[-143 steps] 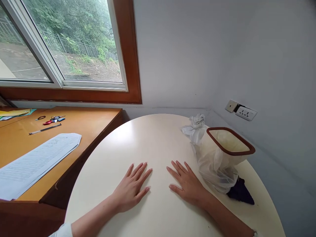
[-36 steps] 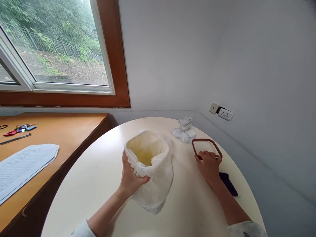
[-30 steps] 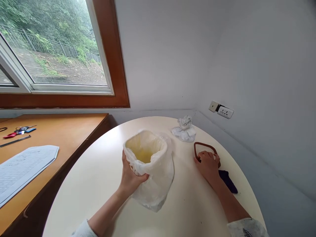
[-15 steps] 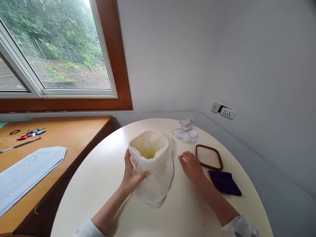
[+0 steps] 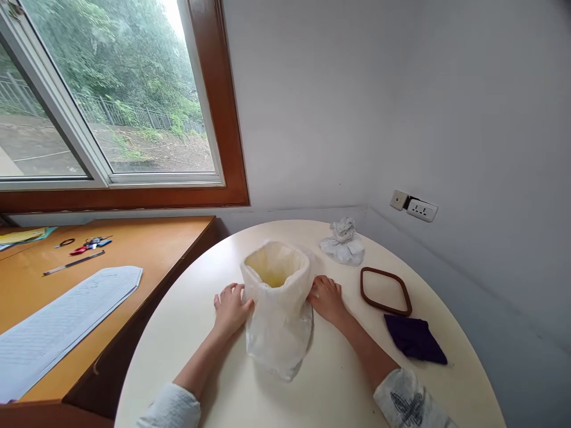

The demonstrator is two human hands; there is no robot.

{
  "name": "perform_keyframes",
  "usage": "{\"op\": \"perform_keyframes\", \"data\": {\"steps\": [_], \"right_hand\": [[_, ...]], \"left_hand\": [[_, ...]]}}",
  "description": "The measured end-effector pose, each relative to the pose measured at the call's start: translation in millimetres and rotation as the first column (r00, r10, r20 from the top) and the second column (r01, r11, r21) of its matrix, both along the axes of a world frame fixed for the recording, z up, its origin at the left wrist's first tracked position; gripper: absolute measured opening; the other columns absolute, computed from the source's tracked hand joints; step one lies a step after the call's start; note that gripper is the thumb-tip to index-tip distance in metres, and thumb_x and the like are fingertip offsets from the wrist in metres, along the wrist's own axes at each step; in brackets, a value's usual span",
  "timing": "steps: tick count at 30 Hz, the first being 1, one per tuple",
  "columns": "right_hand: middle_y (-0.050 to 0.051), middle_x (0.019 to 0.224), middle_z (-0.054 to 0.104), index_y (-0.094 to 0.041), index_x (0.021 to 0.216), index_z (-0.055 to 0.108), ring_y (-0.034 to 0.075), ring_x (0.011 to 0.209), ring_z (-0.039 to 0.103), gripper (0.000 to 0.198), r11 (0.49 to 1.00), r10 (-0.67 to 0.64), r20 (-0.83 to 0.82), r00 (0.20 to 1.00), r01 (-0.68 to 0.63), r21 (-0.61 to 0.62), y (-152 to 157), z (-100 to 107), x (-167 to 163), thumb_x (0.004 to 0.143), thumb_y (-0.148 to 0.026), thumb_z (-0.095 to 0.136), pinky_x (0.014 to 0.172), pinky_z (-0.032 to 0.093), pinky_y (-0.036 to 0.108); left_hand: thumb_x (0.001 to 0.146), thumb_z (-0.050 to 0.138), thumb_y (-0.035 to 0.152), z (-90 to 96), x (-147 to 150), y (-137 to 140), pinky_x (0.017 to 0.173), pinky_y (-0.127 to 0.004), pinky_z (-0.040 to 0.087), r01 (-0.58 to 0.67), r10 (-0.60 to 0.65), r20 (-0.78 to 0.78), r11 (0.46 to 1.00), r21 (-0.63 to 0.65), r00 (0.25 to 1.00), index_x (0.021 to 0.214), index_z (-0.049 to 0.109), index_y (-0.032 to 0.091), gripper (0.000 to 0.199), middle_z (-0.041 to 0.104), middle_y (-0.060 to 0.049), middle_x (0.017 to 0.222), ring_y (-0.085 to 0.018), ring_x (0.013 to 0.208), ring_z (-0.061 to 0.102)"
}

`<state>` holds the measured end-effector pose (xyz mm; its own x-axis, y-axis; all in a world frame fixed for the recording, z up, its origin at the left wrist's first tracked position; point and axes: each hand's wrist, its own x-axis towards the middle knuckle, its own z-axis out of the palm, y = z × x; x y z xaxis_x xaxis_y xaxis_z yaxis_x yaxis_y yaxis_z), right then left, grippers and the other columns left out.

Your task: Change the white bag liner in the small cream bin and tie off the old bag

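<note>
A whitish, translucent plastic bag (image 5: 280,333) lines a yellowish bin (image 5: 275,274) that stands on the round table. The bag is folded over the rim, and its loose end hangs down the front onto the tabletop. At the bin's left side, my left hand (image 5: 232,306) pinches the bag's overhanging edge between thumb and bent fingers. On the opposite side my right hand (image 5: 328,299) has its fingers closed on the bag just below the rim. The fingertips of both hands are partly hidden.
A knotted white plastic bag (image 5: 343,242) sits at the table's back. To the right lie a brown rounded-square frame (image 5: 386,308) and a folded dark purple cloth (image 5: 416,339). Papers (image 5: 75,321), a pen (image 5: 74,263) and keys (image 5: 91,244) lie on the wooden desk (image 5: 165,238).
My right hand has come leftward from beside the brown frame to the bag. My left hand has slid from the bag's front to its left side. The view has shifted slightly left.
</note>
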<state>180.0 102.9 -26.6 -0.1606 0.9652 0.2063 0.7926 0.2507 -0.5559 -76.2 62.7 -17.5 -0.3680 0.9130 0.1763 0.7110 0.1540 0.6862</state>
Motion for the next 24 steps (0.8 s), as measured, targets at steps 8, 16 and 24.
{"op": "perform_keyframes", "data": {"steps": [8,16,24], "right_hand": [[0.005,0.083,0.063,-0.017,0.071,0.055,0.02,0.084,0.057,0.015,0.978,0.001,-0.455,0.89,-0.096,-0.186,13,16,1,0.075,-0.029,0.047,0.076,0.039,0.033],[0.004,0.093,0.064,-0.022,0.084,0.048,0.017,0.076,0.062,0.022,0.937,0.031,-0.954,0.3,-0.341,-0.077,10,80,45,0.077,-0.043,0.052,0.07,0.046,0.032],[0.002,0.102,0.061,-0.026,0.092,0.054,0.017,0.085,0.059,0.017,0.933,0.162,-0.965,0.205,-0.351,0.083,2,123,76,0.083,-0.039,0.048,0.067,0.048,0.031]], "left_hand": [[0.072,0.046,0.04,35.9,-4,5,0.061,-0.031,0.044,0.128,-0.135,0.332,0.991,0.041,0.934,0.066,0.052,0.016,0.025,0.058,-0.002,0.062,-0.019,0.062,0.057],[0.07,0.059,0.04,120.6,-21,0,0.05,-0.02,0.039,0.193,-0.307,0.604,0.95,0.247,0.736,0.083,0.061,0.014,0.029,0.053,0.003,0.06,-0.008,0.05,0.048],[0.065,0.068,0.023,171.3,-40,-18,0.054,-0.017,0.043,0.071,-0.353,0.704,0.915,0.397,0.616,0.09,0.066,0.014,0.027,0.061,0.0,0.069,-0.008,0.06,0.052]]}}
